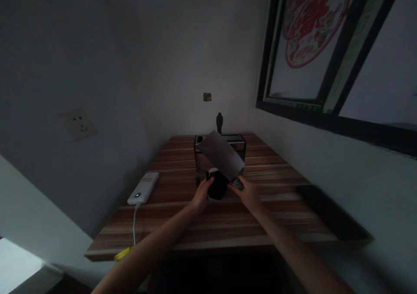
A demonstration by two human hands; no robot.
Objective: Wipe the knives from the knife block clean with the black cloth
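My right hand [248, 194] grips the handle of a broad cleaver [221, 154], whose grey blade tilts up and to the left in front of a black knife rack [240, 143]. My left hand [202, 195] rests against a small dark object [217, 188] with a white top, just below the blade. A black knife handle [219, 122] sticks up from the rack behind. All of this sits on a striped wooden table [182, 229]. The room is dim, so fine detail is hard to tell.
A white power bank [143, 188] lies on the table's left, with a white cable [134, 227] running off the front edge. A dark flat object [332, 213] lies along the right wall. A wall socket [77, 123] is at left, a dark-framed window [325, 64] at upper right.
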